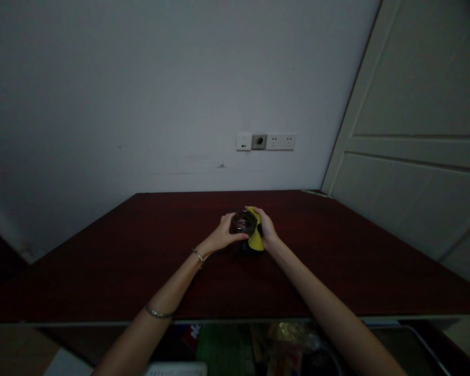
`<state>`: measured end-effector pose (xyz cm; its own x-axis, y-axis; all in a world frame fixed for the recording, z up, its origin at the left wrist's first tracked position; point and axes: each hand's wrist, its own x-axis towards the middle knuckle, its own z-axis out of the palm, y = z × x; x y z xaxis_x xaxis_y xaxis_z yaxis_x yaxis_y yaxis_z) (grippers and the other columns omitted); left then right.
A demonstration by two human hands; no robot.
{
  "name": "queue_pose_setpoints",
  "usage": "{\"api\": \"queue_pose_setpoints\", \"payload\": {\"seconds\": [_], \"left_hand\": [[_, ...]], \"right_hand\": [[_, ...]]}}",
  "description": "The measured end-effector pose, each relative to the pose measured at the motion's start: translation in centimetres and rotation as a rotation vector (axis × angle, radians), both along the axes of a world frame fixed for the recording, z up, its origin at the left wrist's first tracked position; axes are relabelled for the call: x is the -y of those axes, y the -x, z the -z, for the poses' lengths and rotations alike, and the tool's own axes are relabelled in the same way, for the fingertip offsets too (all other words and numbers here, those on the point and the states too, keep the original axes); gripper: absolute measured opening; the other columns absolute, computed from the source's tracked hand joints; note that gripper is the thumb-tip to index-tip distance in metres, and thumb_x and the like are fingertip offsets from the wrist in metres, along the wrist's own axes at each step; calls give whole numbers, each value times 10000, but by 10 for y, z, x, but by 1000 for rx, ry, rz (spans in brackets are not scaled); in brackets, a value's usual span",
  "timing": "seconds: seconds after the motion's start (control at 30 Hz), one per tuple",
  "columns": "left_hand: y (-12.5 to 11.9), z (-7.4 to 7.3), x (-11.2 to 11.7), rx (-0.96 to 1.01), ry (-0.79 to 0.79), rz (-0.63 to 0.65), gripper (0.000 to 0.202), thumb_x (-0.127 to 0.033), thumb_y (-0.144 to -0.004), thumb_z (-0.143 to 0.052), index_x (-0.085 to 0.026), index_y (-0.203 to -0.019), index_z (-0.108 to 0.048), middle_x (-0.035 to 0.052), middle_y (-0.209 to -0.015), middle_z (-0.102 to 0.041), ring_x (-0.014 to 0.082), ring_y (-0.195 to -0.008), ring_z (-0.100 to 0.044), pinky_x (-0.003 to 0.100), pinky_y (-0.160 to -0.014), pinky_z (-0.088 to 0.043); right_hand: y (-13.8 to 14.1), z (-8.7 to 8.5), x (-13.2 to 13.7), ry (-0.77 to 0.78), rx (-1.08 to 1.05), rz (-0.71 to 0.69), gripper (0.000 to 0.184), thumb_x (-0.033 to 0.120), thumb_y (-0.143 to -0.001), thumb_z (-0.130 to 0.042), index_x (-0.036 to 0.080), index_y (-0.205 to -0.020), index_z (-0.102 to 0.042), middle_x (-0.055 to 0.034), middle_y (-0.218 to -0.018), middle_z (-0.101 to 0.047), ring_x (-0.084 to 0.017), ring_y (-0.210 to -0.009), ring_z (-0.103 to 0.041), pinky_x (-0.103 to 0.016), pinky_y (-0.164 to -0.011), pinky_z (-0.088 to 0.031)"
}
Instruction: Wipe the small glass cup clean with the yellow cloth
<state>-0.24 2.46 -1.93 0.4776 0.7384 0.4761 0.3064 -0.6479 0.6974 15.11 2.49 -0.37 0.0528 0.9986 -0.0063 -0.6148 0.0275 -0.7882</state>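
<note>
Over the middle of the dark red tabletop [172, 224], my left hand [224, 233] is wrapped round the side of a clear glass bowl or ashtray [244, 222], thumb at its near edge. The glass is tilted so that its round opening faces me. My right hand [265, 227] holds a yellow cloth [256, 241] with a black patch against the right side of the glass. Part of the cloth hangs below the glass. The right fingertips are mostly hidden behind the cloth.
A white wall with sockets [274, 142] rises behind the table. A pale panelled door [419, 136] borders the right side. Below the table's front edge [235, 319], an open drawer holds a green item [225, 350] and other packed things.
</note>
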Motion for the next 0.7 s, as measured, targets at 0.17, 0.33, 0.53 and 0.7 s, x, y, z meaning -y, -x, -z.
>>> {"api": "queue_pose_setpoints", "payload": {"seconds": [0.17, 0.33, 0.53, 0.7], "left_hand": [[2, -4, 1, -135, -16, 80, 738, -450, -614, -712, -204, -1248, -425, 88, -1135, -447, 252, -1110, -382, 427, -992, -308], [1, -7, 4, -133, -16, -17, 838, -459, -528, -760, -238, -1267, -432, 63, -1061, -444, 247, -1073, -394, 441, -984, -317], [-3, -6, 2, 140, 46, -124, 886, -359, -500, -799, -169, -1261, -385, 105, -1089, -559, 245, -1031, -518, 428, -938, -385], [-9, -2, 1, 329, 227, 179, 656, -268, -664, -698, -175, -1230, -380, 132, -1281, -478, 226, -1178, -468, 398, -1009, -346]], "right_hand": [[-16, -7, 1, 143, 127, -322, 226, 256, -755, -479, 151, -784, -677, -30, -669, -694, -172, -608, -628, -290, -628, -488], [-17, -7, 1, 137, 78, -318, 219, 271, -757, -491, 152, -783, -673, -32, -667, -693, -167, -578, -620, -290, -592, -494], [-11, -5, -2, 50, -74, -118, 182, 290, -748, -514, 190, -788, -660, -11, -730, -696, -165, -648, -627, -302, -663, -517], [2, 6, -4, -55, -112, 208, 215, 326, -725, -540, 198, -861, -649, 7, -811, -691, -134, -712, -621, -259, -717, -498]]}}
